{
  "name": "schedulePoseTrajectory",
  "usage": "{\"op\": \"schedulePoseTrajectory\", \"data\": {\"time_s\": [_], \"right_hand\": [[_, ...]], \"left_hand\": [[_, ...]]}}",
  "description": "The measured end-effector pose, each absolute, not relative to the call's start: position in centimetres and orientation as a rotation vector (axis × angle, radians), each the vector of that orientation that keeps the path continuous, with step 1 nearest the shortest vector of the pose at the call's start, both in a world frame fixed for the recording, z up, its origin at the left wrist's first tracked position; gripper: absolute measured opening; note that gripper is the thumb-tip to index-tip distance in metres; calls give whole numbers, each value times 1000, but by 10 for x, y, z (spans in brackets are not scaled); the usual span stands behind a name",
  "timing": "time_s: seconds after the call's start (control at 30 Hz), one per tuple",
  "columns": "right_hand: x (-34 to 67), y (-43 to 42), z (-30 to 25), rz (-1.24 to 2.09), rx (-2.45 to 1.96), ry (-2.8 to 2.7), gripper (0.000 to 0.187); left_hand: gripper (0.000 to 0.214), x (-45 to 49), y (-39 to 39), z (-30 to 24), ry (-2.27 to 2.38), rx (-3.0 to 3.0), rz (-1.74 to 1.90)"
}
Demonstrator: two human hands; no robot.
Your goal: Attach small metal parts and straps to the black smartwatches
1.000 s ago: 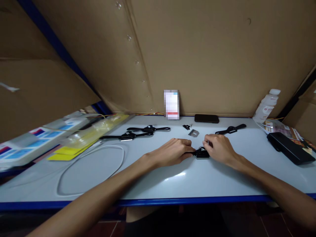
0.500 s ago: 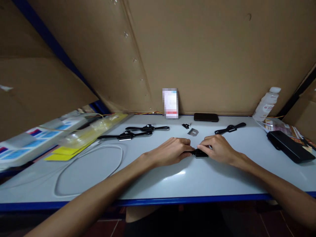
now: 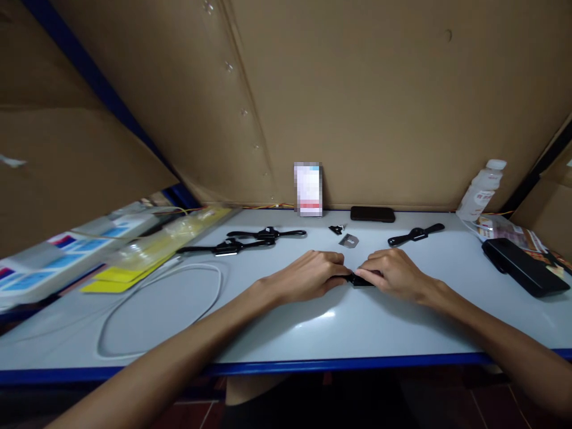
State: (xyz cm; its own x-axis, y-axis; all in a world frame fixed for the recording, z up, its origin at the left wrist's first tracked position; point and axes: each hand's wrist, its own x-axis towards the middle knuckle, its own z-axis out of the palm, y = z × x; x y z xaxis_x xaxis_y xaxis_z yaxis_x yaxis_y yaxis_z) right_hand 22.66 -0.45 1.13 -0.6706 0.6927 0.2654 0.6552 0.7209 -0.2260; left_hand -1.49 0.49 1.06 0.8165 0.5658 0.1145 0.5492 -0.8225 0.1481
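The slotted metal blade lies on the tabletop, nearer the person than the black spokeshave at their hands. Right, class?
Not quite: the slotted metal blade lies on the tabletop, but beyond the black spokeshave at the left hand and right hand, farther from the person, as the head view shows.

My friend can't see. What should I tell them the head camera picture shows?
A person's left hand and right hand are on a black tool at a pale table. Beyond lies a metal plate, with two similar tools to the left and a bottle far right.
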Motion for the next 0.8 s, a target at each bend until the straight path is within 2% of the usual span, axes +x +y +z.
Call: {"op": "schedulePoseTrajectory", "data": {"time_s": [0.13,0.23,0.37,0.53,0.67,0.8], "right_hand": [[226,-4,11,40,-1115,-2590,39],[226,-5,11,128,-1055,-2626,38],[226,-5,10,17,-1122,-2622,38],[225,-5,9,84,-1037,-2654,37],[225,-4,7,-110,-1132,-2645,38],[226,-4,8,-98,-1097,-2636,37]], "left_hand": [[27,-14,5,11,896,2889,234],[27,-14,5,11,895,2888,232],[27,-15,5,11,905,2887,226],[26,-15,5,11,904,2891,210],[26,-14,5,11,901,2889,211],[26,-13,4,12,890,2885,196]]}}
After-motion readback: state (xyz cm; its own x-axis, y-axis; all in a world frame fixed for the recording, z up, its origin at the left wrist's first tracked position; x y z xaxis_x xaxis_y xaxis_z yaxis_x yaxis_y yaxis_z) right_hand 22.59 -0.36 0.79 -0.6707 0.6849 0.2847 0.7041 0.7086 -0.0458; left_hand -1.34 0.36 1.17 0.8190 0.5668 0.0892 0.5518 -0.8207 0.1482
